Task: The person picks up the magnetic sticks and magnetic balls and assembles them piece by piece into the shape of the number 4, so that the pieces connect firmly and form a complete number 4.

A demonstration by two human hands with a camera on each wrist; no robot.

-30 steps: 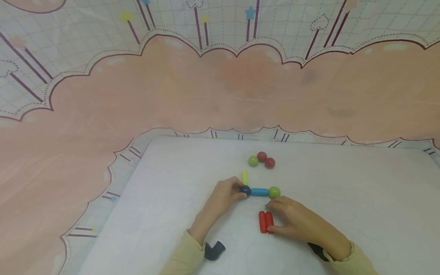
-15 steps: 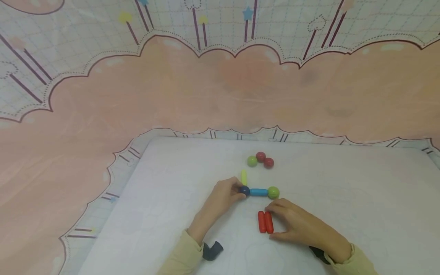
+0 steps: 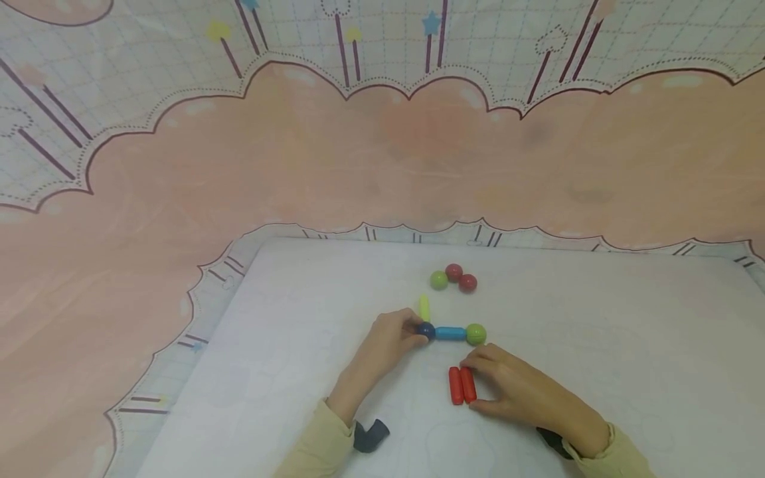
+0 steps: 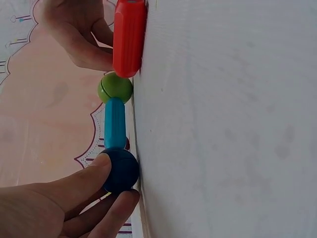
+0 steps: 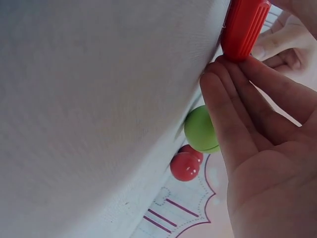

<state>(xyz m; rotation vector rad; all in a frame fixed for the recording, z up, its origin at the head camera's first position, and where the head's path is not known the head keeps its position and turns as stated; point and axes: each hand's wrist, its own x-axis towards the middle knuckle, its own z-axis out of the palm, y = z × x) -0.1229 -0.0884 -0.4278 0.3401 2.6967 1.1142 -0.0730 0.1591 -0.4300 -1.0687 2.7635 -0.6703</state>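
Note:
My left hand [image 3: 392, 335] pinches a dark blue ball [image 4: 122, 170] between thumb and fingers. From this ball a blue rod [image 3: 450, 333] runs right to a green ball [image 3: 475, 334], joined end to end. A yellow rod [image 3: 424, 307] points away from the blue ball towards the back. Two red rods lie side by side nearer the front. My right hand [image 3: 514, 385] holds the right red rod [image 3: 469, 385] by its two ends, fingertips at the far end and thumb at the near end. Left of it lies the other red rod [image 3: 455, 386], close alongside.
Behind the joined pieces, another green ball [image 3: 439, 280] and two red balls [image 3: 461, 277] sit grouped on the white tabletop [image 3: 299, 299]. A patterned cloth [image 3: 335, 159] rises beyond the table. Dark wrist gear [image 3: 372, 436] shows by the left sleeve.
My right thumb has shifted from beside the right red rod to its near end, and the fingers have come to its far end. My left hand stays on the dark blue ball.

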